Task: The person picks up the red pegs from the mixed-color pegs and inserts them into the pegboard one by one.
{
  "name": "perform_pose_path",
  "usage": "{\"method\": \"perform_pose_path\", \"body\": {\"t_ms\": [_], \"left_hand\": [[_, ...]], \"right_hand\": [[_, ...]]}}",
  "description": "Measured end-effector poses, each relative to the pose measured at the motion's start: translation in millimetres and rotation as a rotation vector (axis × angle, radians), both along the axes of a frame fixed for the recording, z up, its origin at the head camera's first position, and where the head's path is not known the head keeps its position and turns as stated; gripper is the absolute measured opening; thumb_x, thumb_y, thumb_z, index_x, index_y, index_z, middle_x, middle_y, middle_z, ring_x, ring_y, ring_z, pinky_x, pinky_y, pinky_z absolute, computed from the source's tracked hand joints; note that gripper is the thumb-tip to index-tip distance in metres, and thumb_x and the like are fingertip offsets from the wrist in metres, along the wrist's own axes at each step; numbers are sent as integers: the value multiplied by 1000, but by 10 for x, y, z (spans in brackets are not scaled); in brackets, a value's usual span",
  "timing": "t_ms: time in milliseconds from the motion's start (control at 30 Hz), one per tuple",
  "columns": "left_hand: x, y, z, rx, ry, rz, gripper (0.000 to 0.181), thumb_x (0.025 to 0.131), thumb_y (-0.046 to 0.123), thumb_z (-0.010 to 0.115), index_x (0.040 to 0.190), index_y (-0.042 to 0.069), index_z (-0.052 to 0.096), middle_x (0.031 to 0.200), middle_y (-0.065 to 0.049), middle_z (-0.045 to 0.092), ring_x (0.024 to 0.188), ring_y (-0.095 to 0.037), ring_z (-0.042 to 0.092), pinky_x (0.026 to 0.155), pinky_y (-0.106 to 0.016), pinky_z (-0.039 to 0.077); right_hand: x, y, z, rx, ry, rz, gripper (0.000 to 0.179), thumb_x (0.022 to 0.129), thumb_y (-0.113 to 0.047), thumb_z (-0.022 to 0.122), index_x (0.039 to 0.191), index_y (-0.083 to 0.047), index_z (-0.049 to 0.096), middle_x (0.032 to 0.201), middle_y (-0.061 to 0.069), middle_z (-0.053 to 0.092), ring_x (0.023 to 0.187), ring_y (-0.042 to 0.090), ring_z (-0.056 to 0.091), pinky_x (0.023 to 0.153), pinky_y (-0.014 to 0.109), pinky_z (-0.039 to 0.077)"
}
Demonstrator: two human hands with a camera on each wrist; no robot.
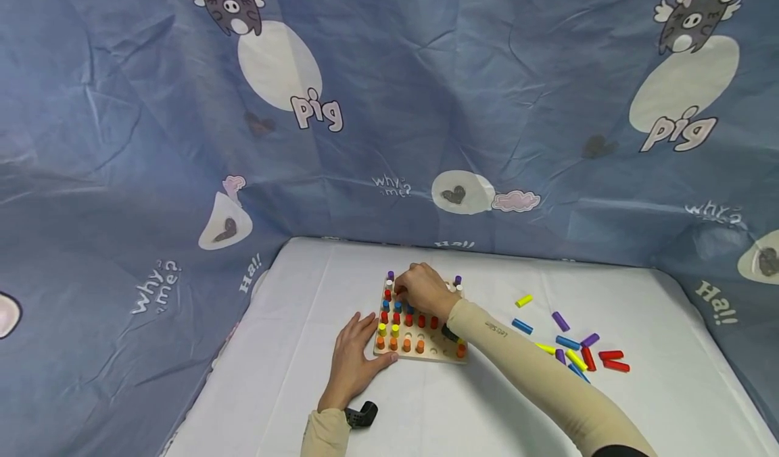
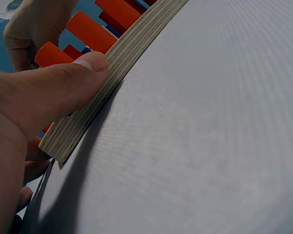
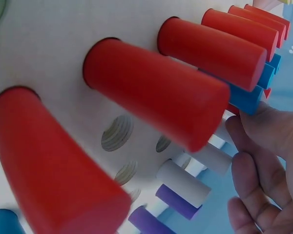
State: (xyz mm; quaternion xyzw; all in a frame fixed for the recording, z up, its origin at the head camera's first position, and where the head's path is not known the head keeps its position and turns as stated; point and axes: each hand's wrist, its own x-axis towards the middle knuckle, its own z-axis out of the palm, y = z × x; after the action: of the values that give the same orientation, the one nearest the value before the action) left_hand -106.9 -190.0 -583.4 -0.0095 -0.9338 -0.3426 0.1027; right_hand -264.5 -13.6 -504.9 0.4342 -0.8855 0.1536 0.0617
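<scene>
A wooden pegboard [image 1: 435, 342] lies on the table with rows of coloured pegs standing in its holes. At its near left corner my left hand [image 1: 351, 359] holds it, the thumb [image 2: 83, 73] on the front edge beside the orange pegs [image 2: 90, 31] and the other fingers along the left side. My right hand [image 1: 422, 289] is over the board's far left part. There its thumb and index finger pinch a red peg [image 3: 232, 108], mostly hidden behind a blue peg [image 3: 244, 97]. Red pegs [image 3: 156, 87] stand in the row closer to the wrist camera.
Loose yellow, blue, purple and red pegs [image 1: 616, 366] lie scattered on the white tabletop [image 1: 292, 308] right of the board. White pegs [image 3: 183, 180] and purple pegs [image 3: 178, 201] stand in the far rows. A blue patterned cloth [image 1: 389, 139] hangs behind the table.
</scene>
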Motion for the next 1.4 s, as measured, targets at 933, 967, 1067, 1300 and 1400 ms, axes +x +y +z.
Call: {"method": "perform_pose_path", "body": {"t_ms": [933, 967, 1067, 1300, 1400], "left_hand": [[-9, 82, -36, -10, 20, -32, 83, 82, 49, 88, 146, 3, 63, 156, -13, 58, 156, -41, 37, 125, -66, 30], [-5, 81, -37, -10, 14, -30, 83, 82, 50, 88, 146, 3, 63, 156, -13, 58, 156, -41, 37, 125, -66, 30], [6, 70, -32, -9, 18, -26, 83, 81, 50, 88, 145, 3, 64, 156, -14, 58, 155, -42, 37, 126, -66, 29], [-4, 26, -5, 5, 10, -12, 85, 81, 51, 88, 146, 3, 63, 157, -14, 57, 156, -42, 35, 126, -67, 28], [3, 25, 3, 6, 10, -5, 84, 81, 50, 89, 146, 3, 63, 157, -15, 57, 156, -42, 35, 126, -67, 28]], "right_hand": [[46, 472, 198, -59, 2, -66, 4, 89, -16, 86, 93, -16, 86, 89, -4, 82, 83, 20, 70, 81, 43, 58], [49, 526, 196, -73, 11, -75, 4, 88, -15, 87, 93, -15, 86, 89, -4, 82, 82, 20, 70, 80, 43, 58], [57, 700, 192, -118, 52, -100, 4, 87, -13, 88, 90, -15, 86, 86, -3, 82, 79, 20, 71, 76, 42, 60], [95, 1172, 214, -163, 91, -171, 4, 86, -10, 88, 84, -12, 84, 79, -2, 80, 72, 18, 66, 67, 38, 55], [127, 1421, 228, -135, 84, -207, 7, 86, -14, 89, 81, -13, 83, 75, -3, 78, 68, 15, 61, 64, 36, 51]]}}
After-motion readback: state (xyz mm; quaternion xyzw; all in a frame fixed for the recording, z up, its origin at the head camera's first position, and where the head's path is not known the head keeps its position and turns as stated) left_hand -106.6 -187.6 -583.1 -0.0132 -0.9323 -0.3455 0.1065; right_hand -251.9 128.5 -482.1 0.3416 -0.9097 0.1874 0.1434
